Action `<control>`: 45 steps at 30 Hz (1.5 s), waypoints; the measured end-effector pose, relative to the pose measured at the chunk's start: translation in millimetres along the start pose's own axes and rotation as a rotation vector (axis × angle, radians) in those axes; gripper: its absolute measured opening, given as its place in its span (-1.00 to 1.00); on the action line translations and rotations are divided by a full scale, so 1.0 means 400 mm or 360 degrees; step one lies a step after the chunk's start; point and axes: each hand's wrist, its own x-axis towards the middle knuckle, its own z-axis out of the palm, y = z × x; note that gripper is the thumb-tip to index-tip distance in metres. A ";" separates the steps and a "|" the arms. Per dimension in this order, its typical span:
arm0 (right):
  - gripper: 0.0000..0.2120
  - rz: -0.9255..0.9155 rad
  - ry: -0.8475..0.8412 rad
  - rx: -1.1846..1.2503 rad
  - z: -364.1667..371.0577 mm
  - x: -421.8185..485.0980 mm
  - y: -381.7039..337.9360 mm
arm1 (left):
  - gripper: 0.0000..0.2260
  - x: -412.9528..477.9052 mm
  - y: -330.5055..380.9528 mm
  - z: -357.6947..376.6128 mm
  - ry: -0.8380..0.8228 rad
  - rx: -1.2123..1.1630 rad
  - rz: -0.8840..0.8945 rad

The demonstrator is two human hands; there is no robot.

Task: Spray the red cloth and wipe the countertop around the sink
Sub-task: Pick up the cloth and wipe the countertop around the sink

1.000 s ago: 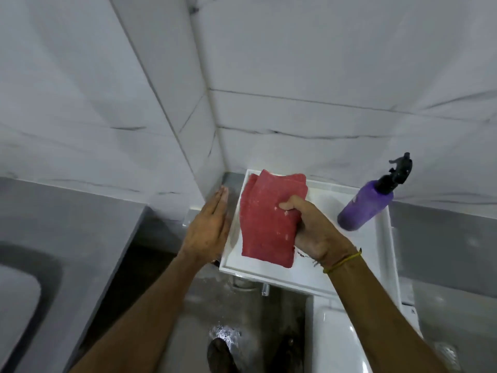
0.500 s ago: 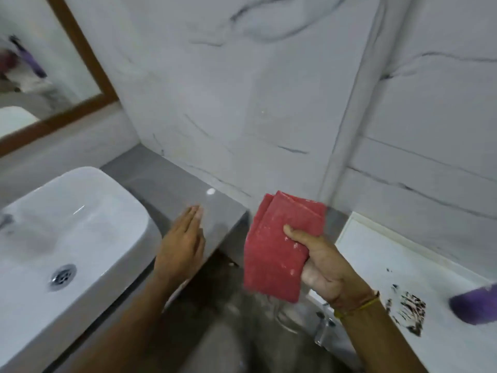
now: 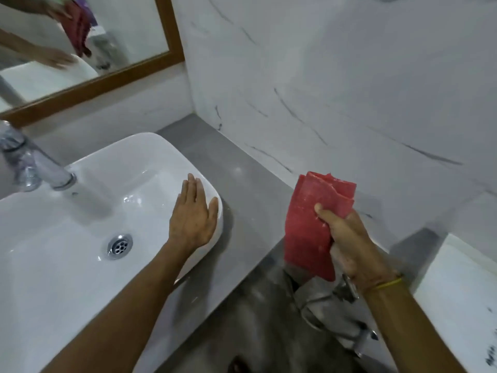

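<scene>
Head camera looks down on our two bare arms reaching over a bathroom vanity. Our left hand point(image 3: 192, 215) lies flat with the fingers spread and straight, palm down on the right rim of the white sink point(image 3: 80, 265), holding nothing. The sink sits on the grey countertop point(image 3: 242, 189), and its chrome drain point(image 3: 120, 243) shows in the basin just left of our left wrist. A chrome tap point(image 3: 40, 168) leans over the basin from the upper left.

Our right hand point(image 3: 347, 240) is closed around the red cloth point(image 3: 312, 224), thumb pressed across its front and the other fingers wrapped behind. The cloth is folded into layers and hangs upright in the air, above the front right edge of the countertop and well apart from the sink. A thin yellow band point(image 3: 387, 284) circles our right wrist.

White marble-look wall tiles point(image 3: 336, 76) rise behind the countertop. A wood-framed mirror point(image 3: 107, 36) at the upper left reflects the cloth and both arms. At the far right edge a white surface point(image 3: 462, 305) shows, set lower than the countertop.
</scene>
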 end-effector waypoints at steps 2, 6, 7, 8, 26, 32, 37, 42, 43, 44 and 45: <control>-0.84 -0.0048 0.0062 -0.0088 0.012 0.013 0.011 | -0.36 0.021 0.013 0.003 0.0016 -0.0065 0.0021; -0.86 -0.0090 0.0107 -0.0262 0.024 0.041 0.033 | -0.37 0.065 0.025 0.015 0.0085 -0.0169 -0.0020; -0.86 -0.0088 0.0104 -0.0306 0.028 0.049 0.035 | -0.36 0.074 0.027 0.016 0.0100 -0.0175 -0.0037; -0.87 -0.0087 0.0103 -0.0356 0.034 0.060 0.037 | -0.36 0.084 0.029 0.018 0.0113 -0.0179 -0.0055; -0.60 -0.0769 -0.0200 -0.1636 0.243 0.426 0.058 | -0.36 0.286 -0.021 -0.034 0.0244 -0.0427 -0.0500; -0.41 -0.0662 -0.0842 -0.2591 0.293 0.537 0.211 | -0.35 0.301 -0.026 -0.022 0.0310 -0.0497 -0.0555; -0.23 -0.0906 -0.0986 -0.2797 0.248 0.584 0.277 | -0.35 0.304 -0.032 -0.014 0.0331 -0.0536 -0.0594; -0.16 -0.1041 -0.1061 -0.2953 0.248 0.583 0.303 | -0.35 0.302 -0.035 -0.008 0.0348 -0.0592 -0.0575; -0.20 -0.1053 -0.1050 -0.2952 0.265 0.591 0.305 | -0.35 0.303 -0.036 -0.008 0.0348 -0.0601 -0.0569; -0.23 -0.1063 -0.1026 -0.2931 0.289 0.602 0.303 | -0.35 0.304 -0.034 -0.009 0.0345 -0.0605 -0.0562; -0.25 -0.1063 -0.1002 -0.2899 0.322 0.618 0.301 | -0.35 0.306 -0.034 -0.010 0.0344 -0.0606 -0.0569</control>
